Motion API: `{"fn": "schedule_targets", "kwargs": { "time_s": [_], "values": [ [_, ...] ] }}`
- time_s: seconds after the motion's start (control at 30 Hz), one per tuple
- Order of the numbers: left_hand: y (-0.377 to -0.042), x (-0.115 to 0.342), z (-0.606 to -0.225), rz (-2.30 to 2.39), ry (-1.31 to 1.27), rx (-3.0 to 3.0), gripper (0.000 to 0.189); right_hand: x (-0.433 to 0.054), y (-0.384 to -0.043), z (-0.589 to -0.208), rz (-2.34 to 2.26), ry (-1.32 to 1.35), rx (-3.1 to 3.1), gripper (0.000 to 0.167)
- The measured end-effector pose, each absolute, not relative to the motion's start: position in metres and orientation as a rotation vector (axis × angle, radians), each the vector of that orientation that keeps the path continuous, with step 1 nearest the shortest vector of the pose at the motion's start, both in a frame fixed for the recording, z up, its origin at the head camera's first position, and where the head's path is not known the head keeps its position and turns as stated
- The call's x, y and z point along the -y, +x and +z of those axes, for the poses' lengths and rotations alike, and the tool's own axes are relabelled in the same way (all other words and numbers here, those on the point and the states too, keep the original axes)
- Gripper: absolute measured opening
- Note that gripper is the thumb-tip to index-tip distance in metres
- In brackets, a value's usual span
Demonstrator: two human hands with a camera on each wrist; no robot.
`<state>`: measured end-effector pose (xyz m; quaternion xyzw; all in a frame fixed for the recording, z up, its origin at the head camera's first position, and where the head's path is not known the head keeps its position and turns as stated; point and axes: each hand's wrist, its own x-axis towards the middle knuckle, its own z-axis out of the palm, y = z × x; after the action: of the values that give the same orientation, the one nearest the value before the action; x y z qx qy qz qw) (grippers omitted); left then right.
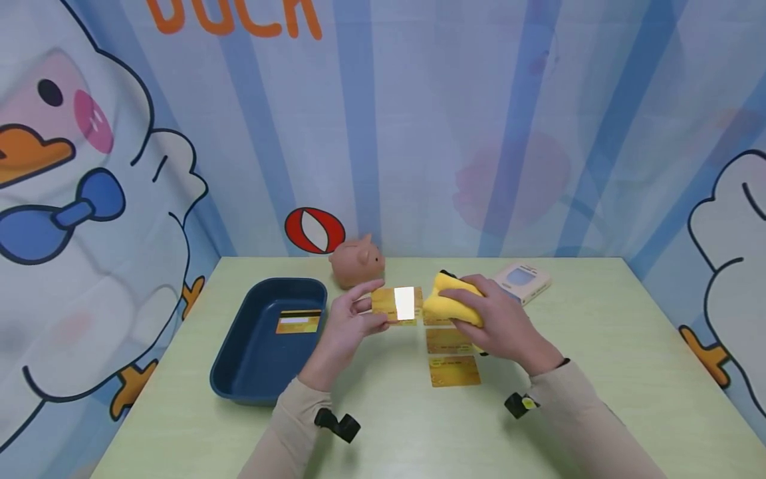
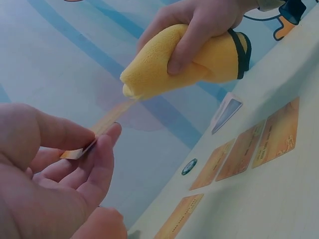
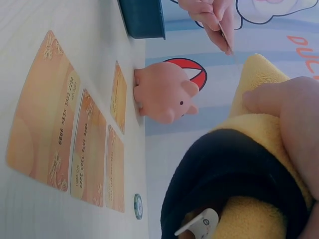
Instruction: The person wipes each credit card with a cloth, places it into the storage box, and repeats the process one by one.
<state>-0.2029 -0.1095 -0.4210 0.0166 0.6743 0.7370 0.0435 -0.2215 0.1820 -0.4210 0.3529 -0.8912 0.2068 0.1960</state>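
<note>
My left hand (image 1: 352, 320) pinches a gold bank card (image 1: 383, 305) between thumb and fingers, above the table. A bright white reflection covers part of its face in the head view. My right hand (image 1: 497, 322) grips a folded yellow cloth (image 1: 450, 301) with dark edging, its tip right at the card's free end in the left wrist view. A white tag (image 3: 205, 224) shows inside the cloth's fold. Beneath the hands, several more gold cards (image 1: 455, 371) lie flat on the table, some partly hidden in the head view.
A dark blue bin (image 1: 239, 366) stands on the left with one card (image 1: 298, 322) lying inside, striped side up. Behind the hands is a pink piggy bank (image 1: 354, 263). A pale box (image 1: 529, 282) sits at the back right. One round green chip (image 3: 138, 206) rests near the cards.
</note>
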Motion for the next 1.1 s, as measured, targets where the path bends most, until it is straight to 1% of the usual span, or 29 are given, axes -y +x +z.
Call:
{"fn": "schedule_targets", "kwargs": {
  "time_s": [0.13, 0.43, 0.6, 1.1],
  "values": [
    [-0.203, 0.111, -0.42, 2.248, 0.013, -2.06, 0.058, -0.185, -0.221, -0.422, 0.589, 0.986, 2.502, 0.048],
    [-0.2, 0.119, -0.413, 2.168, -0.042, -2.175, 0.038, -0.189, -0.22, -0.422, 0.584, 1.001, 2.471, 0.05],
    [-0.2, 0.126, -0.408, 2.182, -0.021, -2.238, 0.03, -0.189, -0.22, -0.42, 0.583, 1.009, 2.468, 0.05],
    [-0.203, 0.154, -0.401, 2.136, 0.067, -2.33, 0.023, -0.188, -0.218, -0.422, 0.609, 1.002, 2.493, 0.049]
  ]
}}
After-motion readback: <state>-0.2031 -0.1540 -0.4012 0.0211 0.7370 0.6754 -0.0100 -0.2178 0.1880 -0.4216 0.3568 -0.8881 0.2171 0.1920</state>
